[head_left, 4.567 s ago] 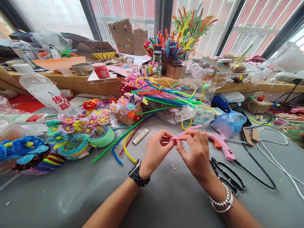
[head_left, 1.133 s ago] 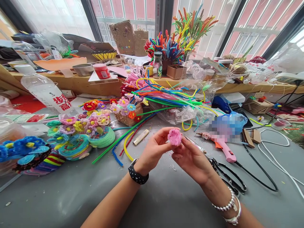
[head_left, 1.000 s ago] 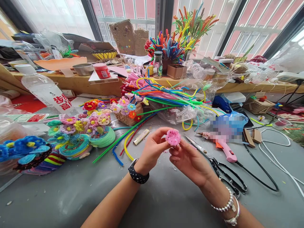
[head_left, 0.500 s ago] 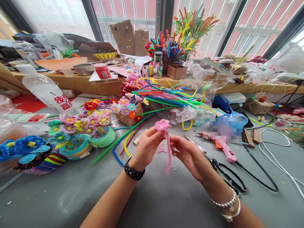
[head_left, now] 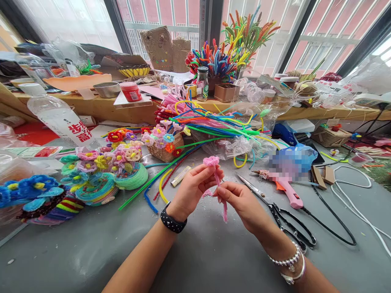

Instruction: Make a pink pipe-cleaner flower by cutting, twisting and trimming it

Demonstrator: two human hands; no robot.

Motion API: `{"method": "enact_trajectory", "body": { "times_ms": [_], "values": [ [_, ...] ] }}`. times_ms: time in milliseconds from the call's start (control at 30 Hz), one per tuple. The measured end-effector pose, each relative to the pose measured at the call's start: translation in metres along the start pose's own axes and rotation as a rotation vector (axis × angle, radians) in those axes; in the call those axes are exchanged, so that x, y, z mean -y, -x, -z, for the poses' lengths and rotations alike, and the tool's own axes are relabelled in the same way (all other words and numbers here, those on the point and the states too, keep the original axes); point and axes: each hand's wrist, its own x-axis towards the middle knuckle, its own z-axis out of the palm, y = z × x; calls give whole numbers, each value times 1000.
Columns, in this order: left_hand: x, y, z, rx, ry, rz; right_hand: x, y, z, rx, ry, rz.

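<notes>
Between my hands is a pink pipe-cleaner flower (head_left: 211,161) with a fuzzy stem hanging down. My left hand (head_left: 192,188) pinches it just under the bloom. Lower down, my right hand (head_left: 241,202) has its thumb and fingertips closed on the stem, whose free end shows below. A small pink fuzzy piece (head_left: 207,193) lies on the table behind my hands. Black-handled scissors (head_left: 276,209) rest beside my right hand, and a pink glue gun (head_left: 288,191) lies past them. A lighter-like stick (head_left: 181,176) is on the table by my left fingers.
Finished pipe-cleaner flower pots (head_left: 132,175) stand at the left, near a tilted plastic bottle (head_left: 58,114). A heap of coloured pipe cleaners (head_left: 214,118) fills the back middle. The glue gun's black cable (head_left: 332,228) and a white cord (head_left: 354,199) run along the right.
My right hand has moved left and down and closed on the stem; before, its fingers were apart beside it. The bloom has tipped more upright, and the stem now slants right.
</notes>
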Motion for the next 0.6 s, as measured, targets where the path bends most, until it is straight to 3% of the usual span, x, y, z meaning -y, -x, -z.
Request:
{"method": "enact_trajectory", "body": {
  "times_ms": [233, 467, 600],
  "values": [
    [-4, 0, 5, 14, 19, 61, 0, -3, 4, 76, -21, -78],
    [-2, -2, 4, 39, -208, 83, -2, -3, 5, 3, -93, -91],
    [-1, -2, 3, -11, -244, 11, -1, -4, 4, -1, -68, -84]
  ]
}}
